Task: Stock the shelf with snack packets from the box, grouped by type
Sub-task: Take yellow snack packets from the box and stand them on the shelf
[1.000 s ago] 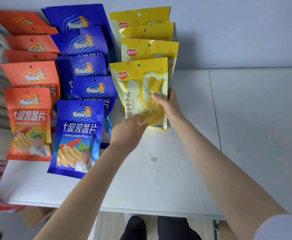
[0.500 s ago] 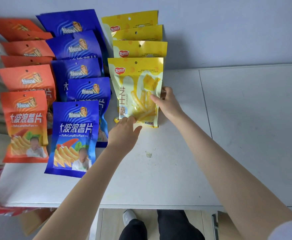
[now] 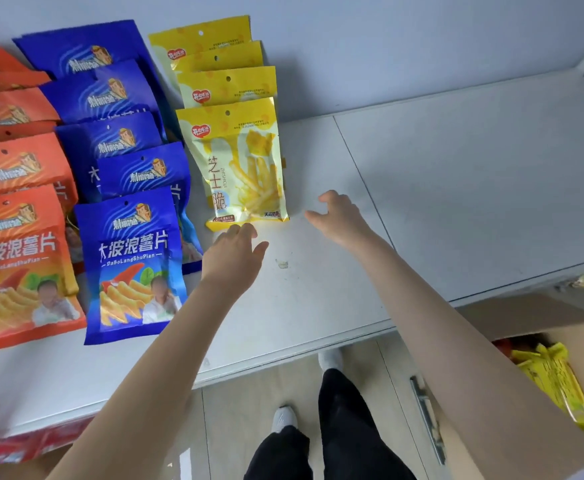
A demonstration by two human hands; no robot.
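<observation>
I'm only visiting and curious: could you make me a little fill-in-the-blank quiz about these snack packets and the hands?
1. Between the orange packets and the yellow packets stands a row of ____ packets.
2. The yellow row counts ____ packets, one behind the other.
3. The left hand and the right hand, both with fingers relaxed, hold ____.

Missing words: blue; four; nothing.
</observation>
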